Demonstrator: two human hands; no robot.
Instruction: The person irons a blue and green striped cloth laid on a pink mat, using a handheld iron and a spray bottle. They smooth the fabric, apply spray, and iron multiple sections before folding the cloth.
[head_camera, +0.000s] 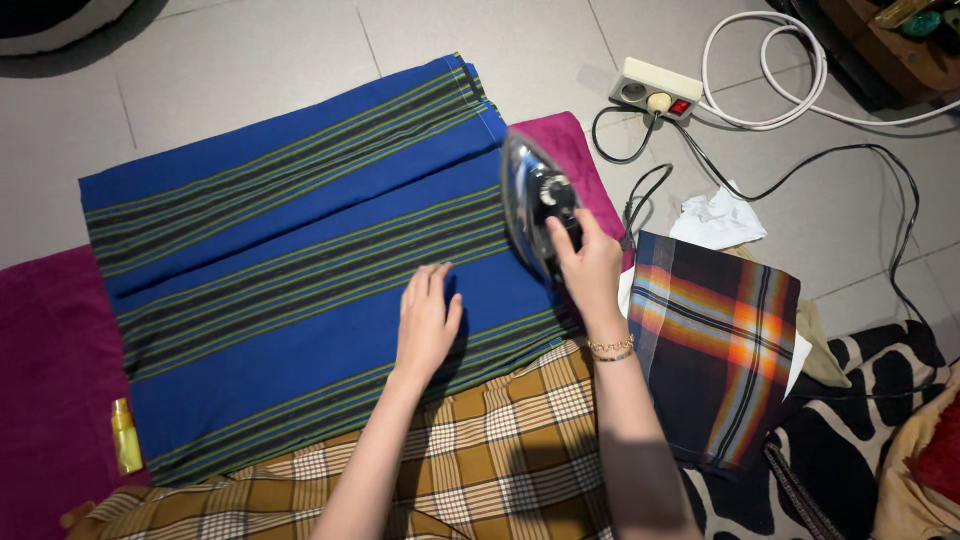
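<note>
1. Right hand (590, 262) grips the handle of the iron (536, 203), centre-right of frame.
2. Left hand (427, 318) lies flat, fingers spread, on the blue striped cloth (290, 270), mid-frame.
3. Iron sits at the cloth's right edge, probably touching it.
4. Folded plaid cloth (715, 345) lies right.

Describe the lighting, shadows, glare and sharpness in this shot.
Head view: soft, even indoor light; the left hand casts a faint shadow on the blue striped cloth; glare streaks the iron's shiny body, gripped by the right hand; centre sharp, floor tile lines bow slightly toward the edges.
</note>
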